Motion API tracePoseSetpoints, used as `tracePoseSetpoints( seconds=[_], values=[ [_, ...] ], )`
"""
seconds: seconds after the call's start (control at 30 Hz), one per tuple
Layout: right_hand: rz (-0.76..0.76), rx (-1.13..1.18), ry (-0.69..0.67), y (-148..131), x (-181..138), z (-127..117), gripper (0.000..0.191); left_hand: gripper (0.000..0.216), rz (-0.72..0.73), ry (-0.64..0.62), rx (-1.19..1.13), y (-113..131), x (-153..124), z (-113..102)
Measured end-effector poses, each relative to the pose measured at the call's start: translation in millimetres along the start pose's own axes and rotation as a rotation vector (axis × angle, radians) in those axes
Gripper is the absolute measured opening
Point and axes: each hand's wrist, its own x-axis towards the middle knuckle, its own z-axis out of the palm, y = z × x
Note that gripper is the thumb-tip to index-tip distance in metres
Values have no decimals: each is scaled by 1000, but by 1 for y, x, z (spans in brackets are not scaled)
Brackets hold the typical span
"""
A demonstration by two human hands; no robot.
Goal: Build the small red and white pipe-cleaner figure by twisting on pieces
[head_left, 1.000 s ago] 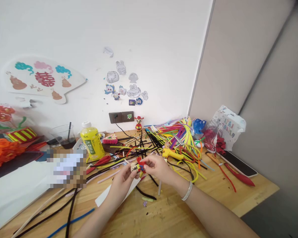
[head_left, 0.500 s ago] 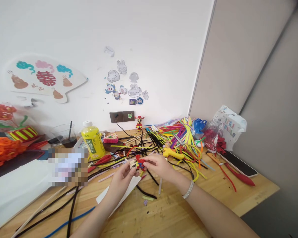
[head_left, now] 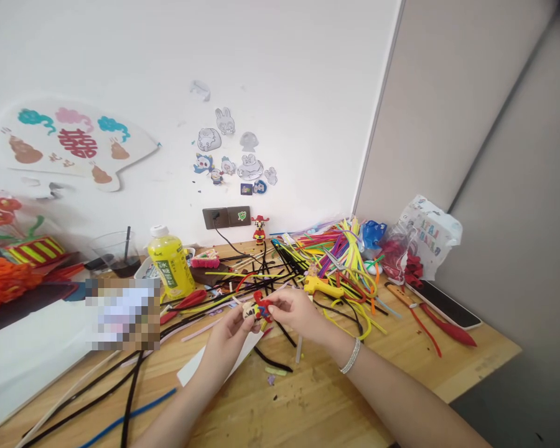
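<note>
Between my two hands is a small clay-like figurine (head_left: pixel 257 310) in cream, red, yellow and blue, tipped on its side above the table. My left hand (head_left: pixel 230 326) is closed around its pale end, thumb in front. The fingers of my right hand (head_left: pixel 293 311) pinch its red end. Part of the figurine is hidden behind my fingers. Under my left forearm lies a white sheet (head_left: pixel 196 367). Just right of my right hand is a yellow glue gun (head_left: pixel 324 287).
A similar red figurine (head_left: pixel 260 230) stands by the wall. Left of it are a yellow drink bottle (head_left: pixel 171 264) and a clear cup (head_left: pixel 121 252). Coloured pipe cleaners (head_left: pixel 345 249) pile up at the back right. A phone (head_left: pixel 443 303) and red-handled tool (head_left: pixel 450 326) lie near the right edge.
The view has shifted slightly, so the background sits a little further left. Both hands keep hold of the figurine, with almost no movement.
</note>
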Motion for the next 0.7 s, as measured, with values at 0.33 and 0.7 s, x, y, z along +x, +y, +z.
tracePoseSetpoints(
  seconds=[0.33, 0.7],
  values=[
    [-10, -35, -55, -9, 2, -9, 20, 24, 0, -15, -26, -1, 3, -2],
    [44, 59, 16, 2, -1, 3, 17, 31, -61, 3, -63, 2, -1, 6]
  ],
)
